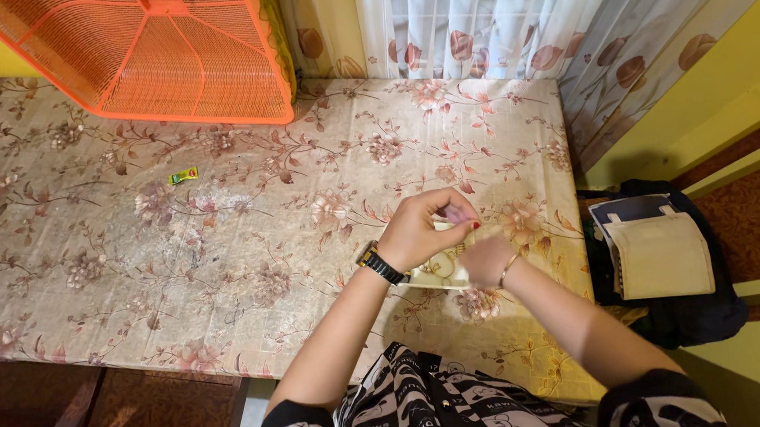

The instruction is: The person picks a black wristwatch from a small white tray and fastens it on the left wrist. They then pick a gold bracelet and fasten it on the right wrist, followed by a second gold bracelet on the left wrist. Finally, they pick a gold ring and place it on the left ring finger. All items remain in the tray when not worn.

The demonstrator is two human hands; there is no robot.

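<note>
- Two hands meet over the floral surface: our left hand, watch on the wrist, pinches a small pale piece at its fingertips.
- Our right hand curls shut just beside; what its grip holds, we cannot tell.
- Under both lies a cream card.
- Far left: green wrapper; orange fan behind.

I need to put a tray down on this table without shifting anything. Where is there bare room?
The widest free stretch of the floral tablecloth runs from the small green wrapper to the near edge. It is crowded by the orange fan and where the left hand and right hand hold the cream item.
</note>
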